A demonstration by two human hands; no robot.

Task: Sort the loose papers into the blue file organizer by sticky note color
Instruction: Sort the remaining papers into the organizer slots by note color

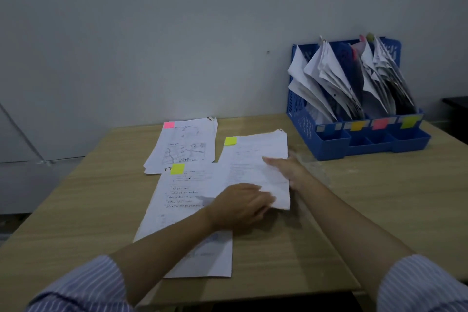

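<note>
here, a stapled paper set [255, 159] with a yellow-green sticky note [230, 141] at its far left corner, lifted at the near right edge, long axis running away from the viewer toward the wall. print too dim and blurred to read. left hand [240, 204] pinching the near edge, fingertips tucked under the sheet and hidden. right hand [291, 170] gripping the right edge, thumb on top, fingers out of sight beneath. under it, a second paper set [184, 210] tagged yellow-green, partly covered by the left forearm. farther left, a pink-tagged set [184, 145]. far right on the worktop [354, 210], the blue file organizer [329, 144], slots stuffed with leaning papers, colour labels on front.
</note>
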